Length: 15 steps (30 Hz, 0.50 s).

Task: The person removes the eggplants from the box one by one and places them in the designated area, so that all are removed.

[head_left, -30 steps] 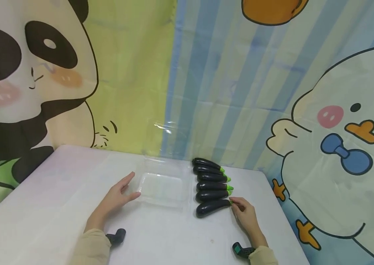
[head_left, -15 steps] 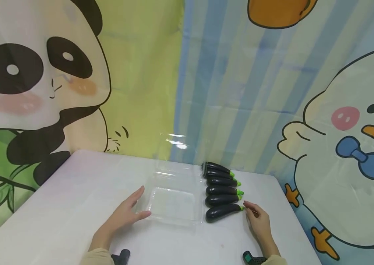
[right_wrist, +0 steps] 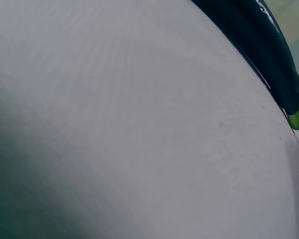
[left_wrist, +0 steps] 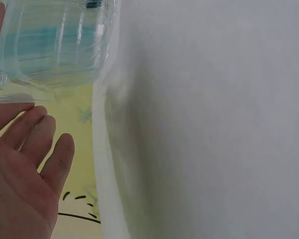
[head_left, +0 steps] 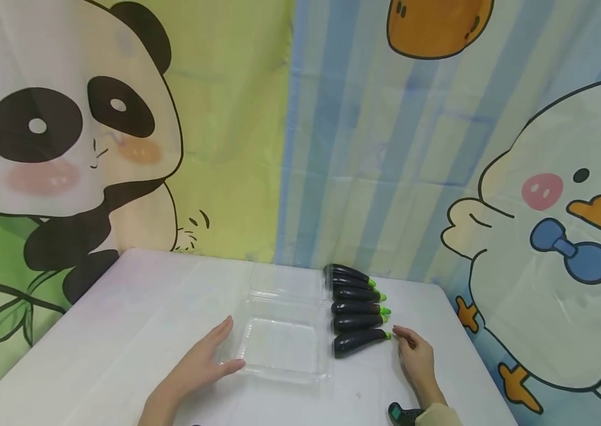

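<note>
A clear plastic clamshell container (head_left: 281,374) lies on the white table with its lid (head_left: 287,281) folded out toward the back. My left hand (head_left: 196,364) is spread along its left side, thumb at the front left corner. In the left wrist view, a fingertip appears to touch the container (left_wrist: 55,45); the other fingers are relaxed. Several glossy dark eggplants with green stems are lined up to its right. My right hand (head_left: 417,361), loosely bent, is beside the stem of the nearest eggplant (head_left: 359,343); a small gap shows between them. The right wrist view shows this eggplant (right_wrist: 261,45).
The white table (head_left: 109,343) ends at a patterned curtain (head_left: 236,148) with cartoon figures. The farthest eggplants (head_left: 351,273) lie close to the lid's right edge, near the table's back. A dark wrist device (head_left: 404,415) is on my right wrist.
The container's lid, which earlier stood up against the curtain, has dropped back. My right hand has come slightly off the nearest eggplant's stem. The head view has shifted.
</note>
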Each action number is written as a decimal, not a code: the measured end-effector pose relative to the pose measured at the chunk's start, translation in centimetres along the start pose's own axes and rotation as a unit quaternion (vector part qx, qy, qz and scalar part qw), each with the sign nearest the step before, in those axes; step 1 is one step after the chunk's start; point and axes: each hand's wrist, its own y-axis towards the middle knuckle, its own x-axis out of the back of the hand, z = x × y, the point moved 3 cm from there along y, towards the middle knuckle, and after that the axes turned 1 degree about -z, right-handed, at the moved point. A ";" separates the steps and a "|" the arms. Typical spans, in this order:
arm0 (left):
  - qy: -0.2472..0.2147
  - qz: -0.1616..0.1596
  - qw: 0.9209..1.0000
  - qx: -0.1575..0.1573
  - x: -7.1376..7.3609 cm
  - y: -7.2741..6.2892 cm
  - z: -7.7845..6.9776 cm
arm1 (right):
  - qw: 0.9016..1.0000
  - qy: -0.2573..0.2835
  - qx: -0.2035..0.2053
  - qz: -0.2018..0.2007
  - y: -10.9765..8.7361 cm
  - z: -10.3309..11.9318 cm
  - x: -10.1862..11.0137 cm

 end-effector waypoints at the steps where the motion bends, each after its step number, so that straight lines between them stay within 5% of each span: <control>1: 0.006 0.004 1.000 0.000 0.1 -0.1 -0.1 | 1.000 0.000 -0.006 0.005 0.0 0.0 0.1; 8: 0.030 0.018 0.999 -0.005 1.3 -0.2 -1.0 | 0.997 0.016 -0.036 0.068 -0.1 0.6 0.7; 15: 0.073 -0.008 0.996 -0.046 3.6 1.7 -2.5 | 0.993 -0.021 -0.015 0.111 0.5 2.3 1.9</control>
